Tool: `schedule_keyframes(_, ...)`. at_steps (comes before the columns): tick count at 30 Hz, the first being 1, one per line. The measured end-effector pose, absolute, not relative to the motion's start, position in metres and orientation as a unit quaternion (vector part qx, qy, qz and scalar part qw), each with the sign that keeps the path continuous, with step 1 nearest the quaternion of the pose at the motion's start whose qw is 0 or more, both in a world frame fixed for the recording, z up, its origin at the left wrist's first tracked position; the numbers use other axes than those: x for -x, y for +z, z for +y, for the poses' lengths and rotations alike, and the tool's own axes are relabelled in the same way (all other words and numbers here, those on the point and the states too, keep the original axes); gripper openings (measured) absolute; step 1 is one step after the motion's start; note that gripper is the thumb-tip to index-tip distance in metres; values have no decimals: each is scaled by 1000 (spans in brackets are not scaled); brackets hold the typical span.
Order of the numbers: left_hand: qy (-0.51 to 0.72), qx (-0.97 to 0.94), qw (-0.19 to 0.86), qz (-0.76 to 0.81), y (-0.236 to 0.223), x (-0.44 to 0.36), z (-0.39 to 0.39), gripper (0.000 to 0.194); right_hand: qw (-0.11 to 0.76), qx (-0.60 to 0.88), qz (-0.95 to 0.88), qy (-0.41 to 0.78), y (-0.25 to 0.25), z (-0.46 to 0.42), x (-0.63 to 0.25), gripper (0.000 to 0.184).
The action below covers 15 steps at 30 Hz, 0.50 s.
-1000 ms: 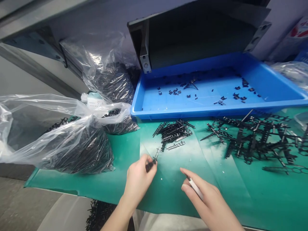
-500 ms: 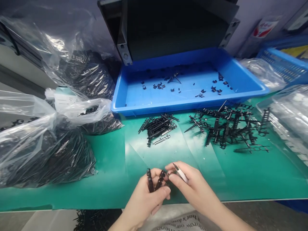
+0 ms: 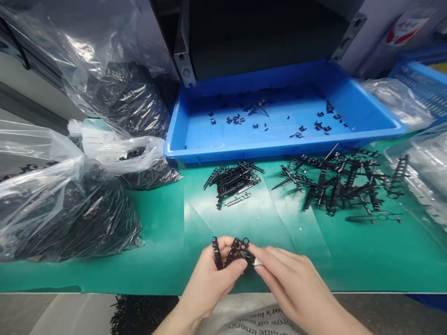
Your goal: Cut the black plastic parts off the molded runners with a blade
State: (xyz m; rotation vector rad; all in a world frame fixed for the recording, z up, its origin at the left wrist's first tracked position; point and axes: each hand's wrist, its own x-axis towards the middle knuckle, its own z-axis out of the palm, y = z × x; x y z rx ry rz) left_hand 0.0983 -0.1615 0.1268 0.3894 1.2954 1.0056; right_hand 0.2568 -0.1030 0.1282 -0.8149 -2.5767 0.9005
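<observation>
My left hand [image 3: 214, 277] is closed around several black plastic parts [image 3: 217, 255]; one stands upright between the fingers. Another black part with ring shapes [image 3: 238, 246] sticks up between thumb and fingers. My right hand [image 3: 293, 274] pinches a small white-handled knife [image 3: 257, 262], its dark blade close against that ringed part. Most of the handle is hidden under the fingers. Beyond the hands lies a compact pile of black parts [image 3: 239, 181]. A looser, tangled pile of similar black parts [image 3: 335, 184] is to its right.
A blue tray [image 3: 279, 150] with scattered small black bits stands at the back, under a dark shelf [image 3: 265, 37]. Clear plastic bags of black parts [image 3: 87, 214] crowd the left side. Plastic packaging [image 3: 426, 172] and a blue basket [image 3: 426, 88] are at the right.
My right hand has turned over, bringing the knife's blade from pointing up and away to down at the part in my left hand. The view has shifted slightly.
</observation>
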Motion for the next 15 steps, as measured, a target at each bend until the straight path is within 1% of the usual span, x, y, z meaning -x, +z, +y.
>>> schedule_keyframes(5,448,-213,619,609,125,-100,-162,16,170,288,-902,274,126,-106,-255,33)
schedule_keyframes(9,448,-233,604,617,125,-101,-162,12,190,297,-897,267,124,-109,-252,32)
schedule_keyframes(15,438,-249,596,625,122,-101,-165,17,180,308,-888,290,121,-111,-252,34)
